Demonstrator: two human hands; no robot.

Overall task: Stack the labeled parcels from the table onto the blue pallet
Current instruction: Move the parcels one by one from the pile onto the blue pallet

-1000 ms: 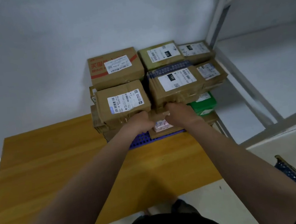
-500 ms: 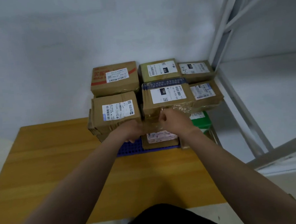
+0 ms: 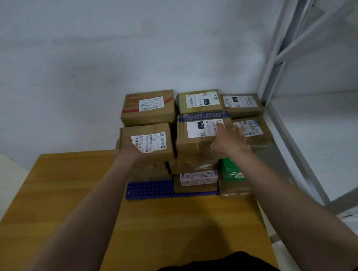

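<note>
Several labeled brown cardboard parcels are stacked on the blue pallet (image 3: pixel 148 190), which lies at the far end of the wooden table (image 3: pixel 70 202). My left hand (image 3: pixel 131 150) lies flat on the near left edge of the front left parcel (image 3: pixel 152 145), fingers by its white label. My right hand (image 3: pixel 227 139) rests with spread fingers on the right side of the parcel labeled 150 (image 3: pixel 196 138). Lower in the stack sit a pink patterned parcel (image 3: pixel 199 177) and a green parcel (image 3: pixel 230 170). Neither hand lifts anything.
A white metal shelf frame (image 3: pixel 283 124) stands close on the right of the stack. A pale wall rises right behind the parcels. The table's near part stretches bare wood toward me, with its right edge near the shelf.
Both hands left the gap between the two front parcels and moved up and apart onto their tops. The view has tilted up and back.
</note>
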